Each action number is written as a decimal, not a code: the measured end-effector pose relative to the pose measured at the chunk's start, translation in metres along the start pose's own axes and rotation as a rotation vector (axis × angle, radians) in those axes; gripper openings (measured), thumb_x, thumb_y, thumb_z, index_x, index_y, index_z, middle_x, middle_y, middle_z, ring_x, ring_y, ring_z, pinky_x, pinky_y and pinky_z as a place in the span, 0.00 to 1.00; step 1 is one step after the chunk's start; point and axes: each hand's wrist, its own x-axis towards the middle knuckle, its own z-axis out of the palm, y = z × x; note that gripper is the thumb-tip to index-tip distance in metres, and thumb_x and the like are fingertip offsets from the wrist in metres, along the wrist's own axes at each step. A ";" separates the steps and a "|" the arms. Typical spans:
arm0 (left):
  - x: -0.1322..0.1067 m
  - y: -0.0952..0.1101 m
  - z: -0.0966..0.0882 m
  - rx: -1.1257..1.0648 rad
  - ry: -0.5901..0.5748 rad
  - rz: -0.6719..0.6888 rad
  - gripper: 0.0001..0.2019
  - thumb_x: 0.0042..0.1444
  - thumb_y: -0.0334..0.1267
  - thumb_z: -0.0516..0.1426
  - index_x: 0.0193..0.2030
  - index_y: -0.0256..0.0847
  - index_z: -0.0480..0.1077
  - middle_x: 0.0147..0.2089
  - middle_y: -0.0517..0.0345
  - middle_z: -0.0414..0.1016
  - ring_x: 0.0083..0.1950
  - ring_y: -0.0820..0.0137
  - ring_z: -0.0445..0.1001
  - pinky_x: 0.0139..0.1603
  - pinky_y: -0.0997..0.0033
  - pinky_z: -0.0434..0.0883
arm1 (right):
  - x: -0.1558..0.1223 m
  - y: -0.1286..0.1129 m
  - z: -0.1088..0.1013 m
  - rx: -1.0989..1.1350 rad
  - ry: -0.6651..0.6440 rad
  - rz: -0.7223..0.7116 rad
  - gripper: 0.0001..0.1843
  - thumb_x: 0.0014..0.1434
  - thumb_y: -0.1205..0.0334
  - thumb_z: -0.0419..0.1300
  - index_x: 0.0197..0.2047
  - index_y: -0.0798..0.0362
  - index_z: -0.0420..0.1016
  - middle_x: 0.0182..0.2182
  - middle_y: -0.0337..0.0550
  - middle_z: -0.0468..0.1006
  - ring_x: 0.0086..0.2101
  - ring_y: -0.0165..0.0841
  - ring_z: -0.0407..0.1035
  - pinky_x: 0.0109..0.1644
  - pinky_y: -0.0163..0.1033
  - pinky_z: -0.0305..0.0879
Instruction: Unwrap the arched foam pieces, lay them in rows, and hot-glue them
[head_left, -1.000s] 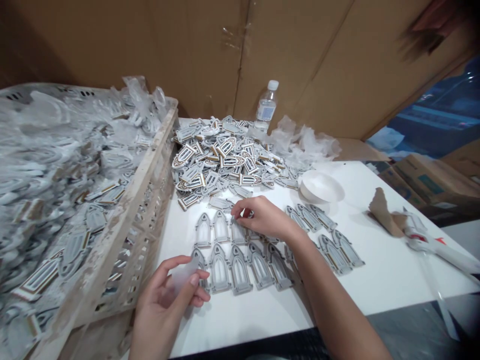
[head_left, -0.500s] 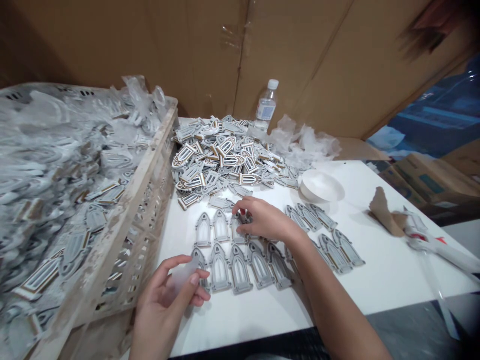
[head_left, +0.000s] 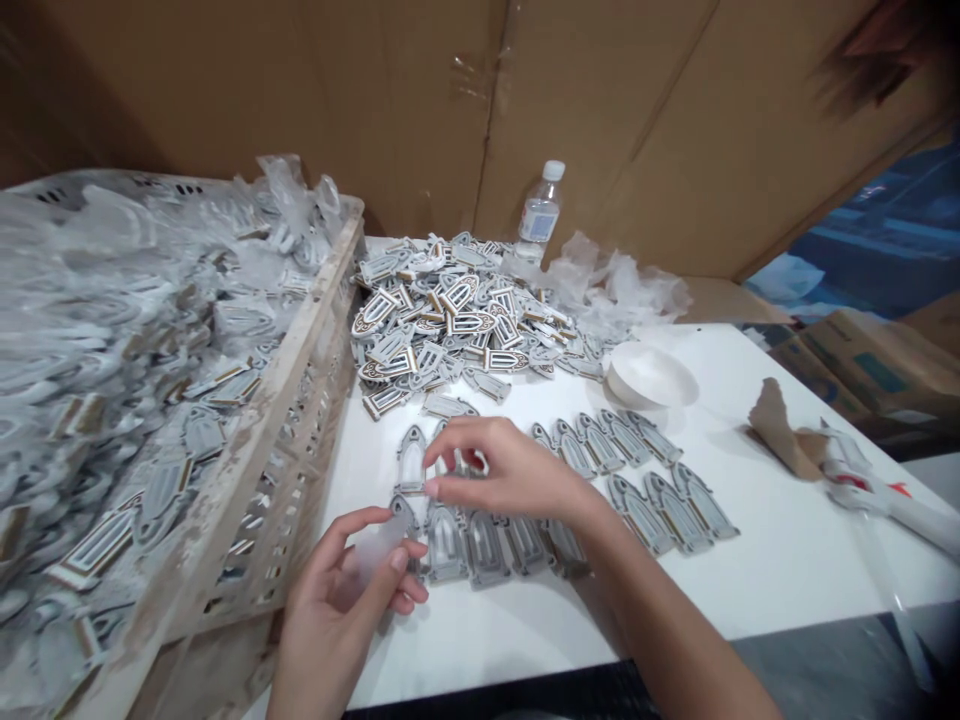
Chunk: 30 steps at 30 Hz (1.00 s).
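Observation:
My left hand (head_left: 360, 575) pinches a small translucent plastic sheet (head_left: 379, 545) at the front left of the rows; whether it is one sheet or several I cannot tell. My right hand (head_left: 502, 465) is over the back row, thumb and forefinger curved and apart, with no piece visible between them. It covers part of the pieces below. Beneath and around both hands, grey arched window-shaped pieces (head_left: 487, 545) lie in two rows. At the left end of the back row is an uncovered arched piece (head_left: 412, 460).
A heap of similar pieces (head_left: 450, 320) lies behind the rows, beside a plastic bottle (head_left: 540, 215) and crumpled plastic film (head_left: 615, 285). On the left stands a full crate (head_left: 300, 350). To the right are a white bowl (head_left: 652, 375), torn cardboard (head_left: 784, 430) and a white-handled tool (head_left: 862, 480).
My right hand has moved left along the back row, from the third piece toward the second. My left hand keeps its hold on the plastic sheet. The view has shifted slightly.

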 end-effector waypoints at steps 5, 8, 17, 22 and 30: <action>-0.005 0.007 0.005 0.016 -0.021 0.009 0.26 0.47 0.47 0.66 0.49 0.42 0.63 0.20 0.63 0.75 0.20 0.73 0.71 0.24 0.78 0.68 | 0.001 -0.016 0.031 0.005 -0.140 -0.075 0.07 0.56 0.62 0.63 0.39 0.54 0.78 0.31 0.39 0.76 0.31 0.28 0.67 0.34 0.31 0.58; -0.005 0.007 0.005 0.012 -0.016 0.011 0.28 0.46 0.48 0.66 0.50 0.43 0.61 0.19 0.64 0.74 0.20 0.72 0.71 0.23 0.78 0.67 | 0.001 -0.016 0.038 0.053 -0.151 -0.041 0.06 0.55 0.65 0.62 0.37 0.54 0.78 0.29 0.37 0.77 0.30 0.28 0.68 0.34 0.30 0.59; -0.006 0.011 0.008 0.030 0.022 0.012 0.28 0.44 0.47 0.67 0.49 0.42 0.63 0.26 0.60 0.78 0.21 0.71 0.74 0.23 0.77 0.69 | 0.000 -0.007 0.033 0.195 -0.130 0.006 0.08 0.58 0.67 0.59 0.36 0.54 0.81 0.26 0.37 0.79 0.28 0.27 0.70 0.32 0.30 0.61; -0.006 0.009 0.008 0.018 0.016 0.012 0.25 0.46 0.48 0.66 0.47 0.42 0.64 0.31 0.57 0.81 0.23 0.72 0.73 0.24 0.76 0.69 | -0.001 -0.004 0.017 0.227 -0.045 0.057 0.07 0.60 0.64 0.60 0.35 0.55 0.79 0.27 0.36 0.77 0.25 0.25 0.65 0.28 0.29 0.58; -0.006 0.009 0.008 0.014 0.023 0.006 0.23 0.47 0.46 0.66 0.46 0.42 0.63 0.32 0.57 0.81 0.22 0.74 0.73 0.23 0.77 0.69 | -0.018 0.020 -0.025 -0.072 0.194 0.310 0.07 0.65 0.64 0.49 0.35 0.50 0.64 0.30 0.39 0.79 0.25 0.29 0.65 0.29 0.33 0.51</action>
